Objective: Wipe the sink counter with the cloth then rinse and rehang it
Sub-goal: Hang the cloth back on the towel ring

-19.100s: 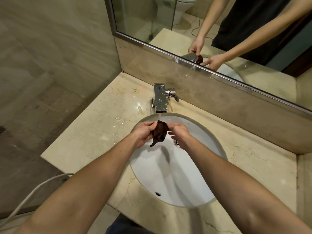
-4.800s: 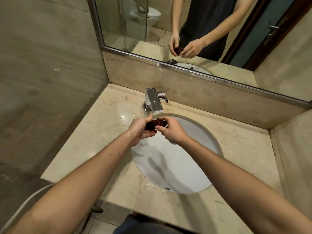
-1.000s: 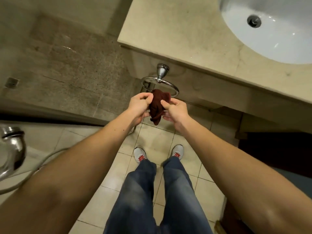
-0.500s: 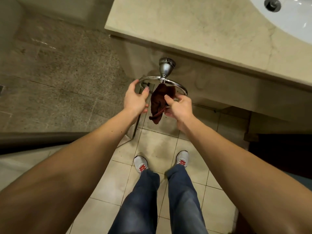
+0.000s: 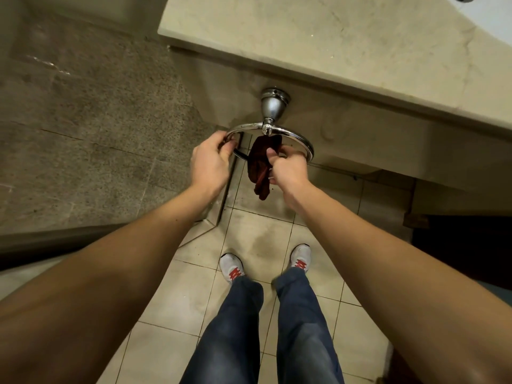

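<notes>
Cloth (image 5: 259,167), dark red and bunched, is pinched in the fingers (image 5: 271,155) of my right hand (image 5: 288,170). Its upper end pokes up inside the towel ring (image 5: 302,142) and the rest dangles below. My left hand (image 5: 210,159) curls round the ring's left side. Rehanging looks like the last step, nearly done: it wants draping over and letting go. Only a corner of the sink (image 5: 498,20) shows beyond the worktop (image 5: 304,37), so I cannot tell what is in it
</notes>
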